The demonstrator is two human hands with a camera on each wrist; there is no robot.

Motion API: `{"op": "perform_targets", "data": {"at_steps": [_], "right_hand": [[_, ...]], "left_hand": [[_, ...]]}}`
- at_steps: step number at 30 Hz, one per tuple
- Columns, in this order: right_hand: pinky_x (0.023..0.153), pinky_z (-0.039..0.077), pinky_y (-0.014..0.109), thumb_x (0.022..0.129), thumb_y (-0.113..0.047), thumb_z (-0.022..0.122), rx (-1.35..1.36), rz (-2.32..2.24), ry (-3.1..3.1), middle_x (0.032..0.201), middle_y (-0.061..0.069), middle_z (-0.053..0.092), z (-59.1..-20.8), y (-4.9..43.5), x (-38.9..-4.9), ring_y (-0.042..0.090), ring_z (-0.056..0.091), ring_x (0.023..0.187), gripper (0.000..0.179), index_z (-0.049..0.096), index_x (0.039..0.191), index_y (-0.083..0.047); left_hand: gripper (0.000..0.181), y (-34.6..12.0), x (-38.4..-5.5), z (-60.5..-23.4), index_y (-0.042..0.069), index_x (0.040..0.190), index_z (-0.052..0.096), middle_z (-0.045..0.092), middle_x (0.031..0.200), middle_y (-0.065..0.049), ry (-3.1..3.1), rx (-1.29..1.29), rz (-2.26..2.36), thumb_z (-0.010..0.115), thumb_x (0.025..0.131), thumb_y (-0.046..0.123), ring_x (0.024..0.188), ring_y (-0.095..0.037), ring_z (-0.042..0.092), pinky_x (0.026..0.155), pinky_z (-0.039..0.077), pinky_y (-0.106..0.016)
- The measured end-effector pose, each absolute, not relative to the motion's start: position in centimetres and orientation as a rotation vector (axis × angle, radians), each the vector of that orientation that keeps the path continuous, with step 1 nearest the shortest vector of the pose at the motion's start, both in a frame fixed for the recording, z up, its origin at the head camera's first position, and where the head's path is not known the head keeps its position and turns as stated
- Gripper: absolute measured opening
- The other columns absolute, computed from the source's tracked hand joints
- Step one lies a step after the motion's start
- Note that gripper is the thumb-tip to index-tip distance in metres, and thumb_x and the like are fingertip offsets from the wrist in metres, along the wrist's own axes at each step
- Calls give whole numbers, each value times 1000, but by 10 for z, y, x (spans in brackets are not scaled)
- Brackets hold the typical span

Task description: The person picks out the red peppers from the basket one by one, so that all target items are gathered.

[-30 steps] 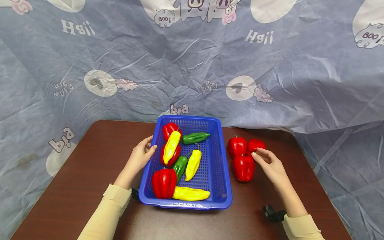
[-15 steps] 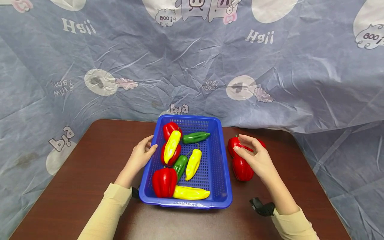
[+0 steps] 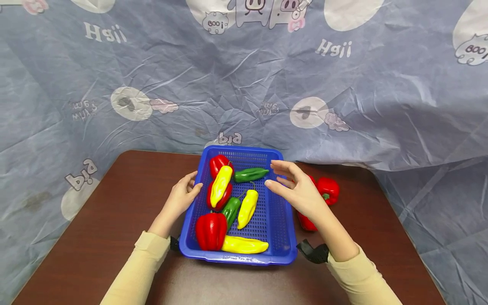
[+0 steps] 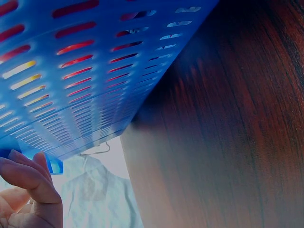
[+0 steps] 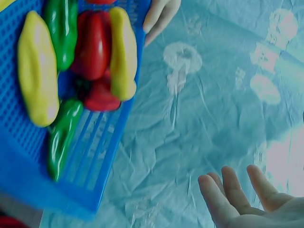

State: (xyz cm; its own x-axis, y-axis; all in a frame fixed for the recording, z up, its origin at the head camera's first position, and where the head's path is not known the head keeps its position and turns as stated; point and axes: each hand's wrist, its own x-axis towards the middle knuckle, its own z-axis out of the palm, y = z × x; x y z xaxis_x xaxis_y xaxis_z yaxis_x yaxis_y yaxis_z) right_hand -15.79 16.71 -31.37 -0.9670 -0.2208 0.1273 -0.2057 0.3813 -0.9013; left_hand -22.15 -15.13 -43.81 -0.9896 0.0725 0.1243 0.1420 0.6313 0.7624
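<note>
A blue plastic basket (image 3: pixel 287 241) holds red bell peppers (image 3: pixel 211 231), yellow peppers (image 3: pixel 248 209) and green peppers (image 3: pixel 251 174). At its left side, my left hand (image 3: pixel 182 195) grips the rim between thumb and fingers; the left wrist view shows curled fingers (image 4: pixel 40 166) at the rim, beside the slotted wall (image 4: pixel 90 90). My right hand (image 3: pixel 303 192) hovers above the basket's right rim, fingers spread and holding nothing. In the right wrist view, the same right hand (image 5: pixel 247 204) appears apart from the basket. Behind this hand lie red bell peppers (image 3: pixel 328 190), some partly hidden.
The basket stands on a dark brown wooden table (image 3: pixel 129 186). A grey-blue cloth (image 3: pixel 236 89) with printed cartoon figures hangs behind it. Black straps (image 3: pixel 314 252) sit at the wrists.
My right hand has moved left from the red bell peppers on the table to above the basket's right side. The left hand stays at the rim.
</note>
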Motion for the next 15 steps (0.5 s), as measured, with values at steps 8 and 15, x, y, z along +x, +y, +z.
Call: {"op": "perform_targets", "data": {"at_steps": [8,15], "right_hand": [[112,38,46,90,-26,72,-479,-1602,2552,144,10,51,-320,134,-172,28,47,136,59,48,141,-9],[113,38,46,89,-31,73,-508,-1499,2492,143,9,51,-336,109,-183,28,49,134,62,49,141,-10]], "left_hand": [[53,-152,-222,-439,1,144,46,63,104,-18,-2760,-165,-1320,62,98,22,77,-22,60,71,51,-32],[53,-151,-221,-438,1,144,47,63,104,-17,-2755,-171,-1319,62,97,22,78,-22,60,72,51,-32]]}}
